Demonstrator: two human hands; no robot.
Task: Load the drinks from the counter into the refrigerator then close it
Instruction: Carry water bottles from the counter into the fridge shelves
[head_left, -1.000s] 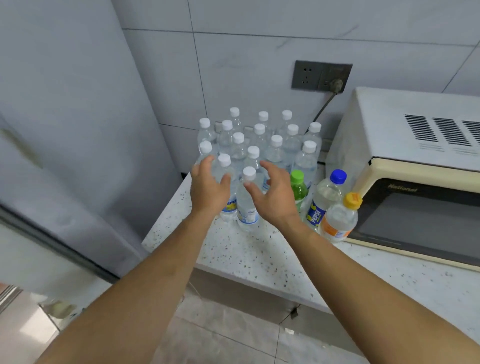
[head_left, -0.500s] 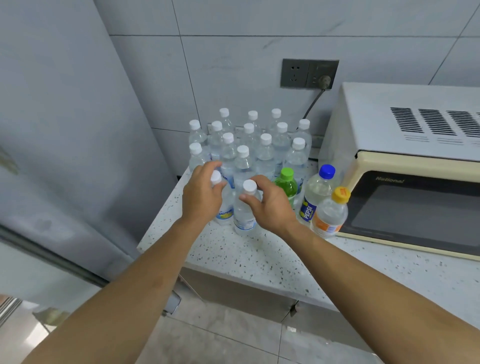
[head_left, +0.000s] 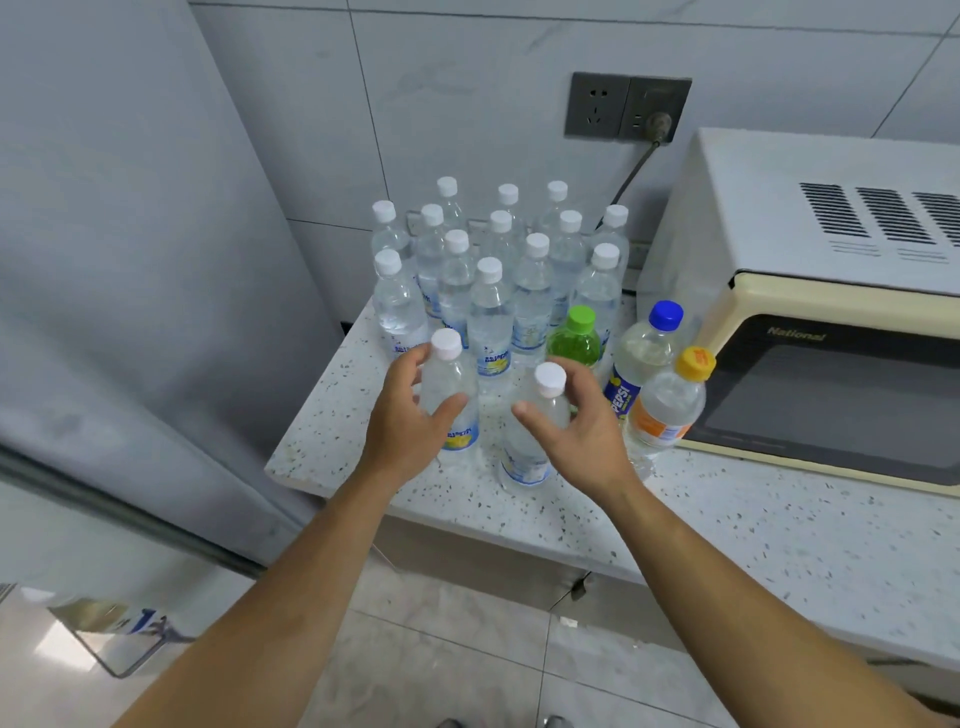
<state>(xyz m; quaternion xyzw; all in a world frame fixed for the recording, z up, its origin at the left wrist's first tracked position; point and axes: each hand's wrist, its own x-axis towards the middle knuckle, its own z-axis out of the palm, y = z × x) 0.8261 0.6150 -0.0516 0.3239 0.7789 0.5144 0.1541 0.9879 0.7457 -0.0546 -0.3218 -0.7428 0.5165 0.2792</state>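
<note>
Several clear white-capped water bottles (head_left: 490, 312) stand clustered at the left end of the speckled counter (head_left: 779, 540). My left hand (head_left: 402, 421) grips one clear bottle (head_left: 451, 379) around its body, at the front of the cluster. My right hand (head_left: 582, 426) grips a second clear bottle (head_left: 524, 452) just below its white cap. To the right stand a green bottle (head_left: 574, 338), a blue-capped Pepsi bottle (head_left: 641, 358) and an orange-capped bottle (head_left: 667, 405). The grey refrigerator (head_left: 130, 260) fills the left side.
A cream microwave (head_left: 810, 312) occupies the counter's right half, plugged into a wall socket (head_left: 628, 106). An open refrigerator door shelf (head_left: 119, 639) shows at the lower left. Tiled floor lies below the counter edge.
Both hands have closed round the two front bottles and drawn them toward me, away from the cluster. The view has shifted closer to the counter.
</note>
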